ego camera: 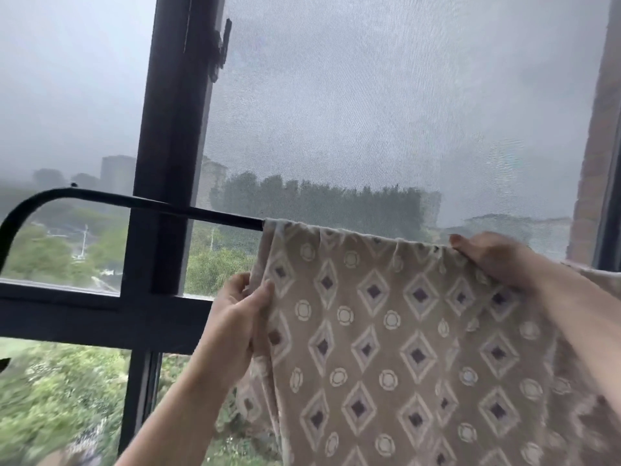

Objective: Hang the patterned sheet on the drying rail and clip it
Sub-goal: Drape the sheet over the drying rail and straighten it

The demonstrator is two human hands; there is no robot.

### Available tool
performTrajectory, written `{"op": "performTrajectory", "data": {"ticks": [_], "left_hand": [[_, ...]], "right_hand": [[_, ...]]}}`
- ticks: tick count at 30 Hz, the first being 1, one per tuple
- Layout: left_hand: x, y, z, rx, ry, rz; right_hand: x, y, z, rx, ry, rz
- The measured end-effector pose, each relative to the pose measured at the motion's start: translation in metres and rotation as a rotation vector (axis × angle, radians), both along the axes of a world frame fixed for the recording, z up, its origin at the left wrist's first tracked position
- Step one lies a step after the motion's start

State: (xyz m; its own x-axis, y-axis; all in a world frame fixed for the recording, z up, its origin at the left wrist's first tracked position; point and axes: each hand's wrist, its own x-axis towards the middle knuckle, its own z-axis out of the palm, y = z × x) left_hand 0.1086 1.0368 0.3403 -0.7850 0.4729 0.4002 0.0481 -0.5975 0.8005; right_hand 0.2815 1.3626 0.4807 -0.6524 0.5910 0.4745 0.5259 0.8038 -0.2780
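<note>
1. Both hands are on the cloth. The left hand (235, 317) pinches the bunched left edge of the patterned sheet (386, 331), with the thumb across the front and the fingers curled behind, some way below the rail.
2. The right hand (494, 257) is up at the top fold. Its fingers bend over the cloth where it crosses the drying rail (151, 205) and grip it there, and the forearm lies across the sheet's upper right part.
3. The sheet hangs draped over the rail, and its front face falls towards the camera and out of the bottom of the view. The top fold is gathered into small pleats between the two hands.
4. The cloth is a dull beige-brown. It is printed with rows of pale-outlined diamonds that have dark purple centres, alternating with rows of small cream rings.
5. The rail is a thin black bar. Left of the sheet it runs bare, passes in front of the dark window frame (168, 129) and curves downward at its far left end.
6. Behind the sheet is a grey mesh screen (386, 95). A brick wall (598, 146) stands at the right edge.
7. Outside there are green trees (50, 391) below and hazy buildings (117, 173) under a grey sky.
</note>
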Motion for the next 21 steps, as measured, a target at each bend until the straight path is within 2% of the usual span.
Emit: {"op": "performTrajectory", "data": {"ticks": [4,5,8,9,10,12,14,16,19,21], "left_hand": [[0.01,0.012,0.056,-0.208,0.315,0.373],[0.009,0.012,0.066,-0.181,0.304,0.389],[-0.001,0.004,0.099,0.149,0.019,0.126],[-0.004,0.003,0.107,0.206,-0.038,0.111],[-0.009,0.004,0.113,0.183,-0.036,0.174],[-0.015,0.008,0.111,-0.043,0.128,0.45],[-0.017,0.009,0.094,-0.237,0.256,0.605],[-0.025,0.01,0.068,-0.286,0.21,0.595],[-0.014,0.014,0.019,-0.159,0.073,0.385],[0.006,0.019,-0.015,-0.107,0.158,0.225]], "right_hand": [[0.009,-0.005,0.006,-0.039,-0.01,-0.023],[0.01,-0.004,0.007,-0.066,0.001,-0.033],[0.02,-0.012,0.009,-0.197,0.029,0.004],[0.022,-0.014,0.008,-0.254,0.043,0.039],[0.022,-0.014,0.007,-0.282,0.04,0.058],[0.021,-0.017,0.006,-0.224,0.006,0.06],[0.023,-0.018,0.005,-0.16,0.005,0.033],[0.029,-0.015,0.005,-0.158,0.027,0.014],[0.034,-0.015,0.004,-0.123,0.026,0.04],[0.036,-0.016,0.003,-0.087,0.018,0.047]]}}
